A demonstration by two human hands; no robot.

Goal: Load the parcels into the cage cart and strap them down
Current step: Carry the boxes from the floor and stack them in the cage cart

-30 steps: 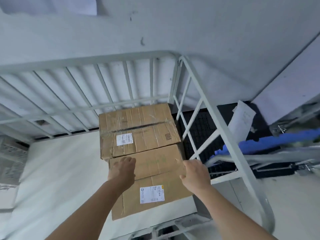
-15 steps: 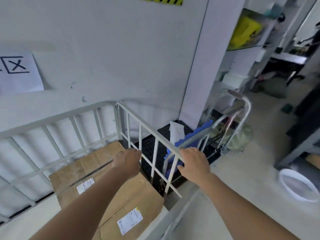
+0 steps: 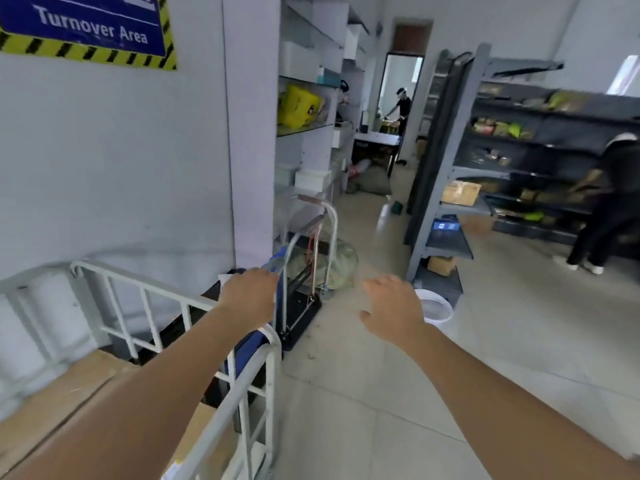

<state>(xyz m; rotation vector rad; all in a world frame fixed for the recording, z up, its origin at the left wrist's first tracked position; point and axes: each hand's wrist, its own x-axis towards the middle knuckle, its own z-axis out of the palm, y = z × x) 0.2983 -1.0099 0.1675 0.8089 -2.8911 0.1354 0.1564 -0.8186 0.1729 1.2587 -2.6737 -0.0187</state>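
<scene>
Reach forward — left hand [image 3: 249, 299] curled above cage cart [image 3: 156, 293] rail, right hand [image 3: 391, 311] splayed.

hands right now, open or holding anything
Left hand: cannot tell, its fingers curl out of sight behind the back of the hand.
Right hand: open, fingers spread, holding nothing.

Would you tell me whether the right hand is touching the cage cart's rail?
Apart. The head view shows the right hand open in the air, floor visible between it and the cage cart's rail.
</scene>
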